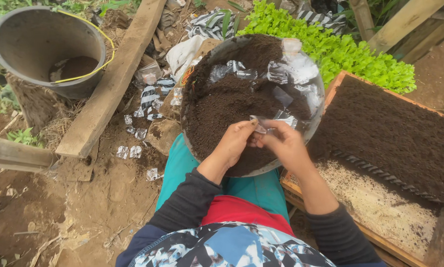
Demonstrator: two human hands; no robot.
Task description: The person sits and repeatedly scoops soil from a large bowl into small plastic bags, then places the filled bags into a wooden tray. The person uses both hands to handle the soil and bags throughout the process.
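Note:
A round metal basin [317,121] full of dark soil rests on my lap, with several small clear plastic bags [287,69] lying on the soil at its far right. Over the near part of the basin, my left hand [232,144] and my right hand [283,143] meet on one small clear plastic bag [260,124]. Both pinch its edges between the fingertips. Dark long sleeves cover both forearms.
A wooden tray [375,237] to my right holds a dark soil slab and pale sandy grains. Green seedlings [340,49] grow beyond it. A grey bucket [39,44] with a yellow handle stands far left, beside a plank [114,79]. Small bags litter the dirt.

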